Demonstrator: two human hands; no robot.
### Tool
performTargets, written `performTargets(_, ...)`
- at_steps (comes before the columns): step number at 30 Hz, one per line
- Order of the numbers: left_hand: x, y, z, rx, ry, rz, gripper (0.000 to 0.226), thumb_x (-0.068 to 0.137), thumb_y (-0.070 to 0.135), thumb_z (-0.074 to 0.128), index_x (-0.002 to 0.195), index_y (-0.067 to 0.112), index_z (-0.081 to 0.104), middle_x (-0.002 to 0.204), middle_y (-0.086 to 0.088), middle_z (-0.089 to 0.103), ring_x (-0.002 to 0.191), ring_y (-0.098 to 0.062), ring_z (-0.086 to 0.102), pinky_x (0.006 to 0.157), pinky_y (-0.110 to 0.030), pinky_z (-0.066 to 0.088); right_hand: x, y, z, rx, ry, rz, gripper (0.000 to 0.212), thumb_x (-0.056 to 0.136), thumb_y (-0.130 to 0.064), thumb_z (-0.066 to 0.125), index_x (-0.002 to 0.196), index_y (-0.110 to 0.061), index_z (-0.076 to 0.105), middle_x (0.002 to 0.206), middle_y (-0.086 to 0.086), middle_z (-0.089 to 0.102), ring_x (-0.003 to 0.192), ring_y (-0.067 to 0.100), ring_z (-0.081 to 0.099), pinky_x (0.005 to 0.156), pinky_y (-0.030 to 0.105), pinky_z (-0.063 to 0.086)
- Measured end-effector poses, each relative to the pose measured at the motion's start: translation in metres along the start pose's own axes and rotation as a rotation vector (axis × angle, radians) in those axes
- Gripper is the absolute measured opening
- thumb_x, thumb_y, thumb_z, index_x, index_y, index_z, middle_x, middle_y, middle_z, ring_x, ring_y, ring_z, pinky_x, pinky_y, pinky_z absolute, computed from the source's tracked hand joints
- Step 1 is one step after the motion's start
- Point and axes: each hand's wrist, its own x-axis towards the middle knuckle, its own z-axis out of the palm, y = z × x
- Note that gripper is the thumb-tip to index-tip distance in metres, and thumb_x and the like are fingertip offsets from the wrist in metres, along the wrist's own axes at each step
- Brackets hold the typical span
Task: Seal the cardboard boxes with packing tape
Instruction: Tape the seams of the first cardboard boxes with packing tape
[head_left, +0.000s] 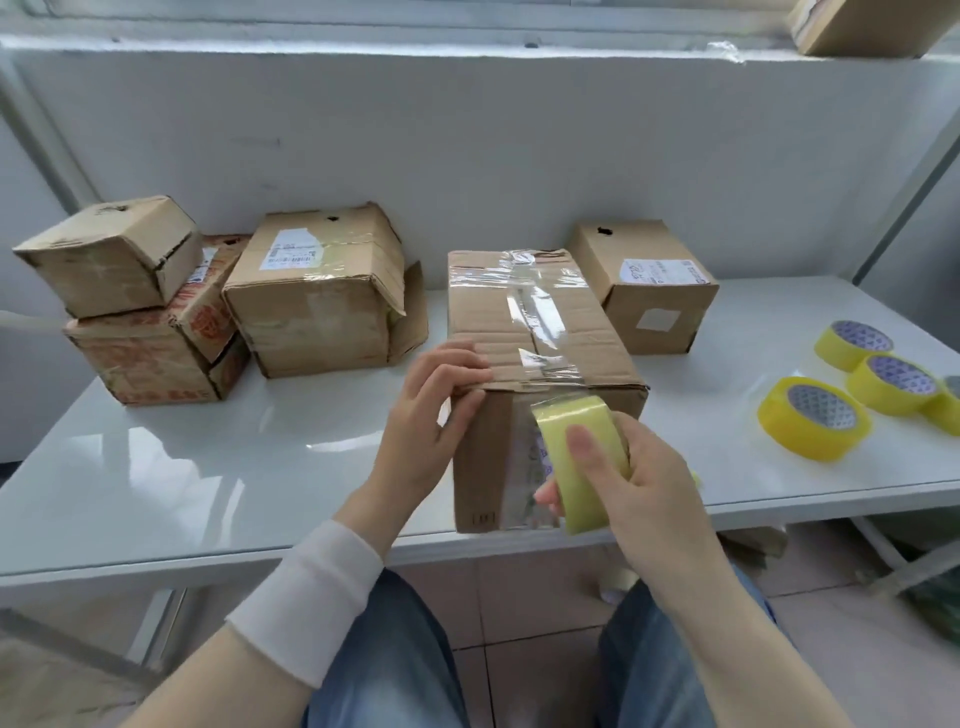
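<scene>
Right, we're working the box (540, 332) sitting at the near edge of the table (208, 467), and it looks like we're mid-run on the front seam. Our left hand (436, 410) is curling over the box's near top-left corner, gripping it as a brace. Our right hand (639, 493) is wrapping round the tape roll (576, 457), thumb lying across its outer face, holding it against the box's front side with a clear strip running up over the top edge

Risks we're seeing:
- the box is sitting right at the table lip, so pulling the roll down and toward us is likely dragging it off if the brace is slipping
- the film is thin and glossy, so any slack is probably folding onto itself or catching our fingers; the tape on top is looking wrinkled
- the cardboard is creased and dented, so the flaps may be gapping under the strip

Materials: the box is brown corrugated board, matte and ribbed. The tape roll is a smooth pale yellow ring. The table is white and shiny, so we're expecting little friction under the box. Spare rolls (813, 423) are lying flat to the right, well apart, and other boxes (317, 291) are sitting behind, scuffed and labelled
</scene>
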Motion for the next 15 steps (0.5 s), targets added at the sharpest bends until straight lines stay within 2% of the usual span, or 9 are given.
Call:
performTargets(2, 0.017, 0.006, -0.005, 0.012, 0.075, -0.087, 0.023, 0.095, 0.019, 0.049, 0.092, 0.002, 0.064, 0.103, -0.001, 0.059, 0.108, -0.011, 0.056, 0.084, -0.039, 0.052, 0.011, -0.016, -0.004, 0.055, -0.012, -0.009, 0.046, 0.072, -0.059, 0.047, 0.09, -0.018, 0.058, 0.063, -0.001, 0.071, 0.052, 0.01, 0.065, 0.048, 0.019, 0.05)
performTargets(5, 0.042, 0.016, -0.01, 0.043, 0.149, -0.185, 0.013, 0.092, 0.008, 0.055, 0.086, 0.002, 0.065, 0.092, 0.0, 0.061, 0.091, 0.003, 0.054, 0.08, -0.017, 0.046, 0.023, -0.032, -0.004, 0.09, -0.033, -0.017, 0.043, 0.074, -0.055, 0.047, 0.091, -0.017, 0.059, 0.063, 0.0, 0.071, 0.052, 0.011, 0.065, 0.049, 0.022, 0.053)
performTargets(6, 0.05, 0.021, -0.01, 0.057, 0.171, -0.219, 0.012, 0.092, 0.007, 0.056, 0.085, 0.002, 0.064, 0.091, 0.002, 0.06, 0.088, 0.003, 0.053, 0.076, -0.015, 0.044, 0.026, -0.036, -0.003, 0.104, -0.037, -0.027, 0.041, 0.075, -0.054, 0.048, 0.092, -0.018, 0.059, 0.064, 0.001, 0.071, 0.053, 0.011, 0.064, 0.051, 0.024, 0.055)
performTargets(8, 0.066, 0.033, -0.008, 0.116, 0.211, -0.283, 0.014, 0.094, 0.015, 0.055, 0.087, 0.006, 0.063, 0.09, 0.007, 0.058, 0.083, -0.001, 0.051, 0.07, -0.021, 0.042, 0.033, -0.049, -0.004, 0.166, -0.036, -0.055, 0.043, 0.074, -0.053, 0.05, 0.092, -0.015, 0.06, 0.064, 0.002, 0.071, 0.052, 0.012, 0.063, 0.052, 0.026, 0.056)
performTargets(11, 0.099, 0.045, -0.012, 0.266, 0.238, -0.389, 0.018, 0.097, 0.033, 0.049, 0.085, 0.021, 0.057, 0.086, 0.013, 0.053, 0.077, -0.007, 0.047, 0.066, -0.028, 0.034, 0.057, -0.078, -0.014, 0.254, -0.013, -0.129, 0.047, 0.07, -0.054, 0.052, 0.083, -0.01, 0.061, 0.06, 0.001, 0.07, 0.045, 0.01, 0.06, 0.044, 0.023, 0.051)
performTargets(13, 0.124, 0.044, -0.02, 0.368, 0.219, -0.469, 0.02, 0.097, 0.038, 0.046, 0.085, 0.025, 0.054, 0.085, 0.011, 0.053, 0.078, -0.012, 0.047, 0.065, -0.028, 0.031, 0.077, -0.096, -0.018, 0.294, -0.028, -0.168, 0.044, 0.071, -0.052, 0.054, 0.081, -0.01, 0.062, 0.059, 0.0, 0.069, 0.044, 0.009, 0.06, 0.044, 0.021, 0.049)
performTargets(15, 0.145, 0.035, -0.024, 0.433, 0.17, -0.542, 0.022, 0.099, 0.038, 0.042, 0.087, 0.022, 0.052, 0.085, 0.005, 0.055, 0.079, -0.017, 0.049, 0.065, -0.029, 0.032, 0.1, -0.105, -0.016, 0.284, -0.034, -0.186, 0.037, 0.081, -0.048, 0.055, 0.086, -0.011, 0.062, 0.061, 0.0, 0.07, 0.047, 0.009, 0.061, 0.048, 0.021, 0.051)
